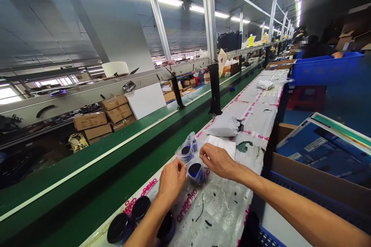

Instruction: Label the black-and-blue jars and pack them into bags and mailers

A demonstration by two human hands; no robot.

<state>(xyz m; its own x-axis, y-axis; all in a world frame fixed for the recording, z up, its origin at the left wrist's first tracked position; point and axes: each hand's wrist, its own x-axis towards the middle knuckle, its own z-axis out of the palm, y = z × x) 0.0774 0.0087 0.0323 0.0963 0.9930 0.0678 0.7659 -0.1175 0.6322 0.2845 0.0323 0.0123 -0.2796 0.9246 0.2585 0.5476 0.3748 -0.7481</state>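
Note:
A small blue, round item with a black top (194, 168) stands between my hands, wrapped in a clear plastic bag (200, 178). My left hand (173, 177) is closed in a pinch at the left of it, on what looks like the bag's thin edge. On the other side my right hand (219, 159) is pinched too, at the bag's upper right; the film at its fingertips is hard to make out. Just beyond lies another bagged blue item (186, 150). Near my left forearm stand several more blue items with black tops, including one black top (141, 207).
A white plastic packet (223, 126) lies farther along the film-covered bench (217, 216). At the left runs a green conveyor (116, 166). Cartons and blue panels (327, 146) stand at the right. Farther back, a person is by a blue bin (324, 70).

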